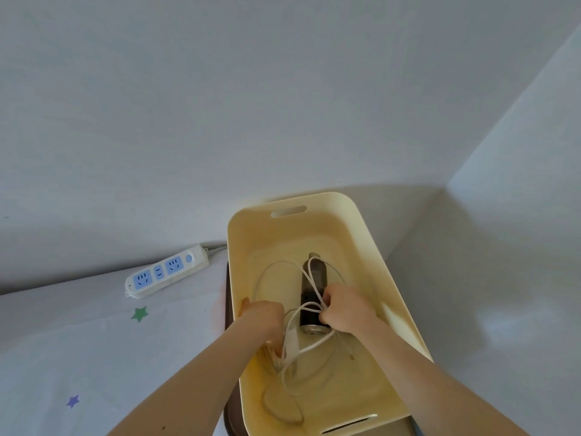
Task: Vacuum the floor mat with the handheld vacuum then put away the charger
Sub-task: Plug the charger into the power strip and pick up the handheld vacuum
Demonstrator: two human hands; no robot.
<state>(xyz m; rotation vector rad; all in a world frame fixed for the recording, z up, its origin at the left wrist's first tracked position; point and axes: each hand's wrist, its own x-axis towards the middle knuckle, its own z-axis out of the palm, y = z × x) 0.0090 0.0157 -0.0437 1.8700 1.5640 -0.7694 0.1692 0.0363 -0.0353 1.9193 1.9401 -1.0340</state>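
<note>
A pale yellow plastic bin [352,215] with handle slots stands against the wall. Inside it lies the dark handheld vacuum [314,278], lengthwise, partly covered by loops of the white charger cable [309,349]. Both my hands are down in the bin. My left hand [262,319] grips the white charger block and bunched cable near the bin's left wall. My right hand [345,308] pinches loops of the same cable just above the vacuum's body.
A white power strip [166,272] with blue sockets lies on the star-patterned white mat [94,341] to the left of the bin. The bin sits on a dark brown tray or stool [227,413]. White walls meet in a corner at the right.
</note>
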